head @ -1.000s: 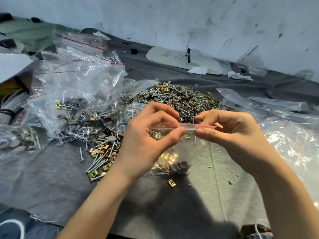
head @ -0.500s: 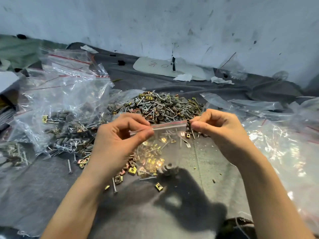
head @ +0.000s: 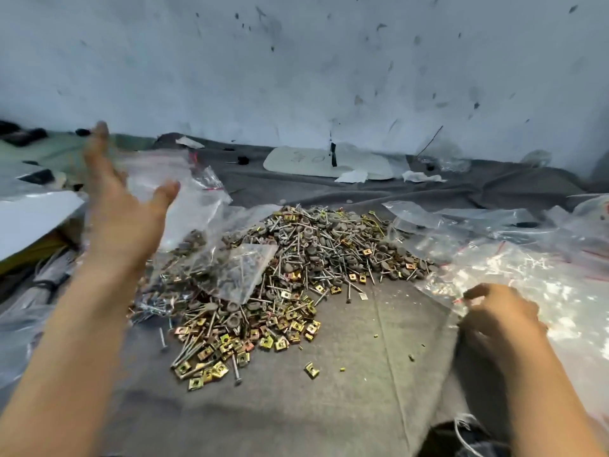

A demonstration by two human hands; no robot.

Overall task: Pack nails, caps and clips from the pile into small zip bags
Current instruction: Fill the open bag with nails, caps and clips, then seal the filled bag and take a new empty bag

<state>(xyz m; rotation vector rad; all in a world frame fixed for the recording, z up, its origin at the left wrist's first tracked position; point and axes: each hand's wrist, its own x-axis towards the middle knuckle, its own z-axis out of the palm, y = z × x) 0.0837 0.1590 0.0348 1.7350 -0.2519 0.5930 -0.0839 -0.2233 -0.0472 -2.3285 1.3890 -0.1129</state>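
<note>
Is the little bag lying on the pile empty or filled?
Filled: nails and grey caps show through the clear bag, which lies on the pile.

Shiny metal pile (head: 306, 268), matt cloth (head: 329, 407)

Grey cloth (head: 296, 407) under a stained white wall (head: 296, 61), pale card (head: 296, 159) and paper scraps (head: 354, 176) near it

Only one marking shows: faint handwriting on the white card (head: 361, 164) at the far edge of the grey cloth (head: 329, 407), perhaps two digits, too blurred to read.
</note>
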